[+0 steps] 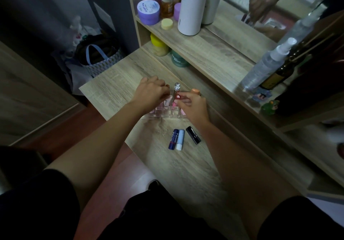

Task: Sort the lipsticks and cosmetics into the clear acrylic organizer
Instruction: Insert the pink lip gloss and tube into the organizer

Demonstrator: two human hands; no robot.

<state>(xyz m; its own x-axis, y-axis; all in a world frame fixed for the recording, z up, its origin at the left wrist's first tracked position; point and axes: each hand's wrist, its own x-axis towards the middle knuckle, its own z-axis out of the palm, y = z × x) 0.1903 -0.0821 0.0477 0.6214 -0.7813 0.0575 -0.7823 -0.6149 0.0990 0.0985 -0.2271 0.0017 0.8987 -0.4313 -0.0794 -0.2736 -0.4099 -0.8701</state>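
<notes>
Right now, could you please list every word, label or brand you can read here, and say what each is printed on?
"NIVEA": dark blue lip balm stick lying on the desk.
"NIVEA": light blue lip balm stick beside it.
Purple jar lid: print too blurred to read for certain.
Green jar: white lettering, unreadable.
Amber bottle label: too dark.

The desk is showing matt, grained wood. The organizer is looking like clear, glossy plastic, and the black lipstick is gleaming smoothly.
</notes>
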